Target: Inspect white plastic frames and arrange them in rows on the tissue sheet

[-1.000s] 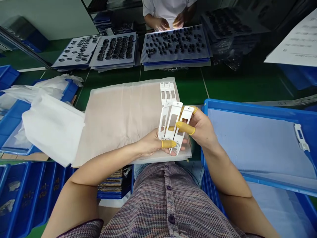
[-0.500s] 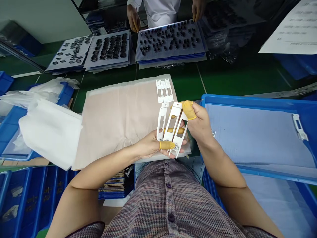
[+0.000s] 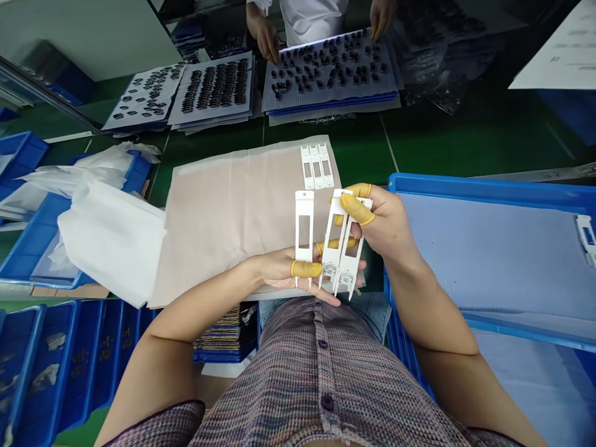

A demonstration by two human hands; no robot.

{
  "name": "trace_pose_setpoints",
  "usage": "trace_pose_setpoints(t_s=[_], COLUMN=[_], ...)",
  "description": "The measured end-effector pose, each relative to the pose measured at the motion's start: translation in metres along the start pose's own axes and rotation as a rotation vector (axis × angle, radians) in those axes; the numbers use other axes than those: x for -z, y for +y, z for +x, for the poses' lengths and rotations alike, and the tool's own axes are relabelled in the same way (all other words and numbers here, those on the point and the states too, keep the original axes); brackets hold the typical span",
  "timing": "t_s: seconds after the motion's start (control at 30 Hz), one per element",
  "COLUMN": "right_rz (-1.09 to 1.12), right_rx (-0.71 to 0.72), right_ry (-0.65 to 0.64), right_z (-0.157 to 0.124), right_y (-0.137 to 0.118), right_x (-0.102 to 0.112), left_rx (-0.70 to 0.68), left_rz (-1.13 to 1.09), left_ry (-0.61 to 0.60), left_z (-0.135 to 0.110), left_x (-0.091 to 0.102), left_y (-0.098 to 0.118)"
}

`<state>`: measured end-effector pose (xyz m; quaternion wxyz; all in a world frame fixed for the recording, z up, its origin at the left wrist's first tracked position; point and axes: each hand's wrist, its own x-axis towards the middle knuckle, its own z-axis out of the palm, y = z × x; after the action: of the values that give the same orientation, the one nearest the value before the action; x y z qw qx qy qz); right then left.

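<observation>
My left hand (image 3: 282, 268) has yellow finger covers and holds a white slotted plastic part (image 3: 304, 233) upright, thumb across its lower end. Its other fingers reach behind two more white plastic parts (image 3: 332, 239). My right hand (image 3: 384, 220), also with yellow finger covers, pinches those two parts near their top ends. Small round fittings show at their lower ends. Just beyond the hands, three similar white parts (image 3: 316, 166) lie side by side on the pinkish sheet (image 3: 233, 211).
A blue tray (image 3: 488, 186) at the right holds one white part (image 3: 586, 239). White sheets (image 3: 112, 239) and blue bins (image 3: 28, 248) stand at the left. Across the green bench, a person's hands (image 3: 265, 40) touch a board of small black pieces (image 3: 330, 68).
The leftmost white part has turned to face me and stands apart from the other two. My right hand has shifted slightly right, its thumb now across the tops of its two parts.
</observation>
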<state>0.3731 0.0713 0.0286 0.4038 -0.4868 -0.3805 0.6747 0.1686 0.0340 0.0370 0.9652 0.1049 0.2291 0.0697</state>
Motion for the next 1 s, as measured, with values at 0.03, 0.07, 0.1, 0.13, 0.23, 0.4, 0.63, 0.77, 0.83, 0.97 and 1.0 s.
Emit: trace_pose_setpoints(t_s=[0.03, 0.07, 0.1, 0.13, 0.23, 0.4, 0.63, 0.77, 0.83, 0.97, 1.0], right_rz=[-0.002, 0.001, 0.006, 0.011, 0.013, -0.031, -0.081, -0.099, -0.109, -0.095, -0.08], right_rx=[-0.005, -0.011, -0.017, -0.019, -0.021, -0.013, 0.016, 0.029, 0.037, 0.08, 0.087], right_ry=[-0.003, -0.006, -0.01, -0.014, -0.025, -0.028, 0.002, 0.019, 0.016, 0.007, 0.009], right_z=[0.001, 0.001, 0.002, 0.003, 0.006, 0.012, 0.015, 0.016, 0.015, 0.012, 0.01], right_y=[0.0, 0.0, 0.0, 0.001, 0.003, 0.012, 0.016, 0.016, 0.017, 0.02, 0.02], right_x=[0.0, -0.001, -0.001, -0.002, -0.003, -0.003, -0.003, -0.005, -0.005, -0.005, -0.005], left_rx=[0.006, 0.01, 0.01, 0.009, 0.017, -0.026, -0.069, -0.113, -0.156, -0.219, -0.226], left_rz=[-0.002, -0.002, 0.0, 0.003, 0.012, 0.074, 0.121, 0.164, 0.199, 0.202, 0.188], left_ry=[-0.002, -0.001, -0.001, 0.002, 0.018, 0.06, 0.142, 0.247, 0.369, 0.602, 0.628], left_z=[0.0, -0.001, -0.001, -0.001, -0.001, 0.0, 0.002, 0.004, 0.007, 0.012, 0.013], left_x=[0.001, 0.002, 0.002, 0.002, 0.001, 0.001, 0.001, 0.0, -0.003, -0.01, -0.011], left_y=[0.0, 0.001, 0.001, 0.002, 0.004, 0.004, 0.001, -0.004, -0.008, -0.014, -0.015])
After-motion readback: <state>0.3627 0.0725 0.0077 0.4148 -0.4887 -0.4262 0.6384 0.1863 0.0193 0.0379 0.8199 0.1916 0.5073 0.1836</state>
